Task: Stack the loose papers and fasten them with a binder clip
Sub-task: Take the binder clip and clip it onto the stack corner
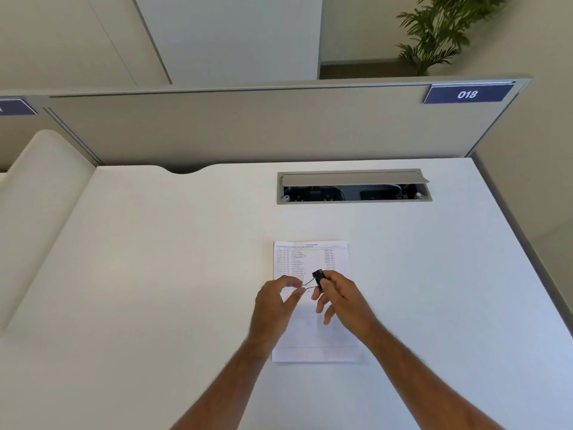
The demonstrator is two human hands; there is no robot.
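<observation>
A stack of white printed papers [310, 259] lies flat on the white desk [155, 274], edges roughly aligned. Above its middle, my right hand [344, 297] pinches the black body of a binder clip [318, 276]. My left hand [276, 301] pinches the clip's thin wire handles between thumb and forefinger. The clip is held in the air over the sheet, apart from the paper edges. My hands hide the centre of the page.
An open cable tray [353, 187] with a raised grey flap is set into the desk behind the papers. A grey partition [248, 125] with a blue "018" sign [466, 94] bounds the back. A neighbouring desk lies to the left.
</observation>
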